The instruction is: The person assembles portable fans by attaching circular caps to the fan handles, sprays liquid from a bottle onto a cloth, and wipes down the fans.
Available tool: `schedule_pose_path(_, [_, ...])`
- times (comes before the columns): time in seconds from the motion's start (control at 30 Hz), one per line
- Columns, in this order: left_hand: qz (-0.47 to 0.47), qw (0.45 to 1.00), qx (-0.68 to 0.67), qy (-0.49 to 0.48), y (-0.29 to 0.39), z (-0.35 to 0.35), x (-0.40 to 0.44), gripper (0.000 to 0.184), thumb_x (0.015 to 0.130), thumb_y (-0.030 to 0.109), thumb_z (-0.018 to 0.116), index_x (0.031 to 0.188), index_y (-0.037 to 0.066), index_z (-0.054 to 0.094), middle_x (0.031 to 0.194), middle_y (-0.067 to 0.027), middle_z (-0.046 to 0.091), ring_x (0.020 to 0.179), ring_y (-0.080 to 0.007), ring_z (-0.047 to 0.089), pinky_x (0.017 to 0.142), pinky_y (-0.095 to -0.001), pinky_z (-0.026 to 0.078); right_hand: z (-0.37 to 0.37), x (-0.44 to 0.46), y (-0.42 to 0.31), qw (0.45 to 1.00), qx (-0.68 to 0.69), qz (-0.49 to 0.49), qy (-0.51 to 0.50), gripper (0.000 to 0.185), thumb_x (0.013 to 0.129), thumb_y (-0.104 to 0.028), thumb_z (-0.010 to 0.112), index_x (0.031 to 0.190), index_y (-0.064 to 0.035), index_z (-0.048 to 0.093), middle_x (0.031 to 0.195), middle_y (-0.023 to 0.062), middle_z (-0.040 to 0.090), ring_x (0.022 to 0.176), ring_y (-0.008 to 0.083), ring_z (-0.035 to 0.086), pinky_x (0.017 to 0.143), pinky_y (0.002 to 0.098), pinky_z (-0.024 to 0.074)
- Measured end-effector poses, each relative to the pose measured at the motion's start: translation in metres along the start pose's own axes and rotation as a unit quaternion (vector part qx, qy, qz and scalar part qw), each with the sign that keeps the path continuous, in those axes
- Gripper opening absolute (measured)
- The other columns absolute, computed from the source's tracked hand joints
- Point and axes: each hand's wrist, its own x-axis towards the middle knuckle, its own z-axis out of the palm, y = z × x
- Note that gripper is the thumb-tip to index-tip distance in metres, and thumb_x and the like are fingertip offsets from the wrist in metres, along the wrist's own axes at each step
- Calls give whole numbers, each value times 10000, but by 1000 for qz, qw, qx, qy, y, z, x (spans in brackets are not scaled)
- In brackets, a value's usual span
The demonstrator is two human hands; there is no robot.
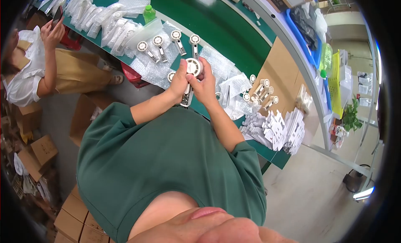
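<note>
**Small fan steadied between two hands over a padded table**

Taking the held fan (194, 68) as the clock's centre, its round head faces up, in front of the chest, handle toward 6. The left hand (178, 80) grasps it from the 8 side and the right hand (204, 82) from the 4 side, fingers curled round the head, thumbs near its front. The double grip probably keeps it from turning and leaves the thumbs free to press.

Four fans (158, 41) lie spaced from 10 to 12, heads outward, on bubble wrap (146, 72); the padding likely guards against scratches, and the gaps make each easy to pick up. Tweezers (228, 95) rest at 4, perhaps for quick reach.

The table (240, 53) is green. Wrapped packages (104, 25) line it at 10, with a green bottle (148, 14) at 11. At 3, a cardboard sheet (288, 61) spreads beside more fans (264, 83); white card pieces (271, 129) are heaped at 4.

In the room, another person (27, 76) holds a phone (57, 18) at 9, boxes (71, 218) stand at 7, and a blue tray (308, 50) sits at 3.
</note>
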Motion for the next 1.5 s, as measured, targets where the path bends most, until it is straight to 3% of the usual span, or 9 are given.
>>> schedule_pose_path(0.1, [9, 999, 28, 15, -10, -5, 8, 575, 1051, 536, 289, 1305, 61, 491, 1074, -48, 632, 938, -153, 620, 821, -293, 507, 1, 0, 22, 998, -17, -57, 22, 665, 898, -292, 674, 1430, -20, 383, 1140, 170, 635, 982, 225, 660, 846, 330, 531])
schedule_pose_path(0.2, [-67, 995, 56, -40, -8, -14, -1, 532, 1058, 494, 319, 1375, 74, 399, 1090, -58, 618, 977, -169, 610, 847, -303, 500, -5, -11, 14, 989, 98, 107, 8, 572, 962, -311, 561, 1422, -18, 388, 1133, 170, 638, 998, 221, 648, 840, 329, 515])
schedule_pose_path(0.37, [6, 993, 107, -45, -26, -11, 1, 529, 1058, 428, 384, 1438, 69, 305, 1277, -105, 506, 1141, -170, 521, 978, -305, 435, 4, -11, 17, 993, -34, 15, 115, 413, 1017, -304, 428, 1288, -3, 506, 1107, 182, 645, 992, 264, 636, 879, 362, 490])
schedule_pose_path(0.63, [-6, 995, 86, -53, -30, -13, 1, 573, 1058, 446, 366, 1478, 81, 233, 1275, -109, 510, 1119, -167, 529, 959, -305, 444, 4, -12, 40, 993, 32, 49, 98, 580, 1048, -501, 317, 1334, -21, 472, 1104, 108, 605, 999, 168, 580, 859, 298, 475])
schedule_pose_path(0.73, [14, 987, 123, -99, -26, -24, -1, 619, 1041, 523, 338, 1467, 83, 246, 1222, -106, 534, 1067, -161, 548, 926, -299, 460, 2, -16, 19, 982, 84, 142, 89, 646, 1030, -561, 314, 1307, -6, 495, 1101, 106, 604, 1011, 176, 578, 867, 309, 474])
schedule_pose_path(0.9, [199, 940, 276, -31, -18, -23, -3, 714, 1009, 623, 287, 1320, -4, 427, 1198, -105, 546, 1076, -161, 535, 910, -299, 445, 14, -10, 18, 992, -32, -48, 113, 605, 1001, -549, 409, 1180, 11, 551, 943, 162, 664, 831, 227, 644, 719, 354, 509])
schedule_pose_path(1.13, [96, 975, 168, 106, -53, -72, 24, 545, 1055, 461, 300, 1285, -11, 447, 1107, -159, 614, 1020, -235, 602, 891, -356, 469, 43, 13, 64, 985, 14, 163, 47, 443, 993, -394, 517, 1201, -4, 552, 903, 182, 677, 814, 280, 676, 724, 382, 518])
schedule_pose_path(1.37, [139, 902, 408, 37, -33, -91, 15, 464, 1038, 401, 387, 1294, 16, 430, 1075, -249, 628, 963, -406, 647, 829, -421, 502, 43, 17, 65, 986, -78, 149, 8, 393, 960, -360, 591, 1075, 15, 611, 834, 134, 684, 748, 187, 649, 677, 336, 511])
schedule_pose_path(1.5, [113, 913, 381, 98, -41, -107, 27, 461, 1043, 428, 371, 1284, 42, 443, 1048, -207, 653, 924, -349, 670, 802, -411, 515, 59, 33, 85, 977, -37, 210, -16, 416, 977, -358, 563, 1167, 12, 586, 940, 165, 689, 853, 208, 661, 744, 337, 515])
